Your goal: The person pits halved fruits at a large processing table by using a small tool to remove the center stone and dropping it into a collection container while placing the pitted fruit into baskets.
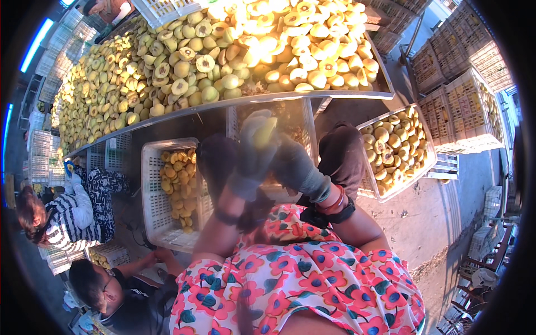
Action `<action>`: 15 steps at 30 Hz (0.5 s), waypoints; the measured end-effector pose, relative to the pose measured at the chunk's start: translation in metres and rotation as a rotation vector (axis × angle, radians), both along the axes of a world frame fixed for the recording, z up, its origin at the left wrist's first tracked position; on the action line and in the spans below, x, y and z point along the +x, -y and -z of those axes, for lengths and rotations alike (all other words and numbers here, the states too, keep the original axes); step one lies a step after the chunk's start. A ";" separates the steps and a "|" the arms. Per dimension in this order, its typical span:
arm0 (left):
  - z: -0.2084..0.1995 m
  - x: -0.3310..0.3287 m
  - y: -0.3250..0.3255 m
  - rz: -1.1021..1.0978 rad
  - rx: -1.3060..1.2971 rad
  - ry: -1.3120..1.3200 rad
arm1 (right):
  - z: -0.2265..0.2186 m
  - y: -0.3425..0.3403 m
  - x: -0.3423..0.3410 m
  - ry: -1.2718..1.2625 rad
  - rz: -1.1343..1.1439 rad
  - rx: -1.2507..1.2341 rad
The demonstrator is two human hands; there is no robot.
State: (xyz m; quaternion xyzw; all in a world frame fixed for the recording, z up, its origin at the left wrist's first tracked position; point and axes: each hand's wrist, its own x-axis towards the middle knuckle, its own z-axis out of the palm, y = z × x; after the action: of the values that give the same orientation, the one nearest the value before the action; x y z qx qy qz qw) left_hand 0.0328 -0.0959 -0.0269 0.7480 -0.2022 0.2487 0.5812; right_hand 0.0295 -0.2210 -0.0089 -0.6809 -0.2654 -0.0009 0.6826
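My left hand (pixel 255 153), in a grey glove, is closed around a yellow-green peach piece (pixel 267 132) held up over my lap. Close against it on the right is my right hand (pixel 297 167), gloved in grey too; its fingers are blurred and partly covered, so what they grip does not show. Beneath both hands stands a crate (pixel 308 120) with scraps in it, partly hidden by my arms. Just ahead, a metal-edged table (pixel 268 98) bears a big heap of halved peaches (pixel 206 61), many with a hollow or pit showing.
A white crate (pixel 159 237) of yellow peach pieces stands left of my legs. To the right is another crate (pixel 385 195) full of halved peaches. Stacked crates (pixel 460 114) rise at the far right. Two people (pixel 67 209) (pixel 111 293) sit at my left.
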 end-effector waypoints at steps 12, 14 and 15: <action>0.006 -0.001 -0.005 -0.012 0.178 0.092 | -0.018 0.006 -0.002 -0.260 -0.109 -0.054; 0.013 -0.002 -0.006 0.057 0.025 0.031 | -0.041 0.008 -0.004 -0.602 -0.252 0.096; 0.012 -0.002 -0.006 0.082 -0.026 0.011 | -0.045 0.009 -0.004 -0.716 -0.292 0.147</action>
State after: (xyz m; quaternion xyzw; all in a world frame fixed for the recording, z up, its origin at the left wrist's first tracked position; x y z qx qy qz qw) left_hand 0.0312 -0.0899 -0.0388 0.7301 -0.2326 0.2311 0.5995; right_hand 0.0252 -0.2302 0.0358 -0.5425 -0.1037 0.3149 0.7719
